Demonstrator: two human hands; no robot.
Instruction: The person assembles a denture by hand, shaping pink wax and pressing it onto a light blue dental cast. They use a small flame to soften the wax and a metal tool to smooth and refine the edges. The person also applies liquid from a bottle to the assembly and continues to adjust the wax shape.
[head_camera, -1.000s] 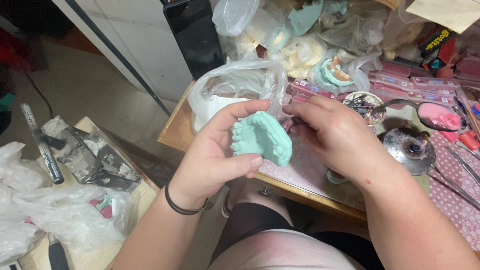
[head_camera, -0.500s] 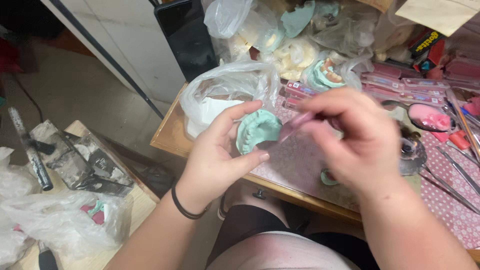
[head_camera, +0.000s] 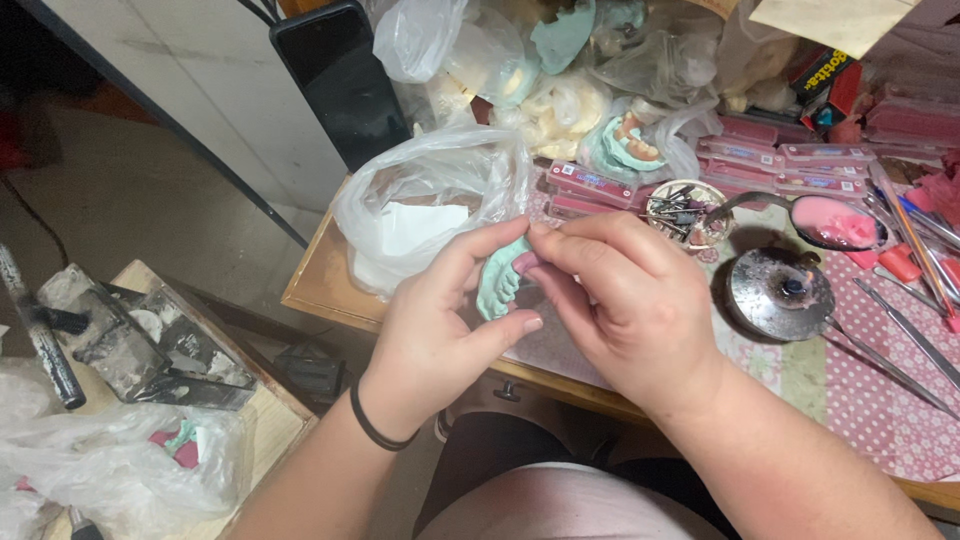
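Note:
A mint-green dental cast (head_camera: 498, 283) is gripped on edge by my left hand (head_camera: 440, 330), thumb below and fingers over the top. My right hand (head_camera: 625, 300) covers the cast's right side, its fingertips pinched against the cast. Whether a tool is in the right hand is hidden by the fingers. A black band circles my left wrist. Both hands hover over the front edge of a wooden table (head_camera: 320, 290).
A clear plastic bag (head_camera: 430, 195) with white material lies behind the hands. A round metal burner (head_camera: 785, 290), a ladle of pink wax (head_camera: 830, 220), metal tools (head_camera: 905, 340), pink boxes (head_camera: 800, 160) and more casts (head_camera: 625, 145) crowd the table. A low stand (head_camera: 150, 340) sits at left.
The cast has turned from lying flat in my left palm to standing on edge. My right hand has closed in over it and pinches at its rim.

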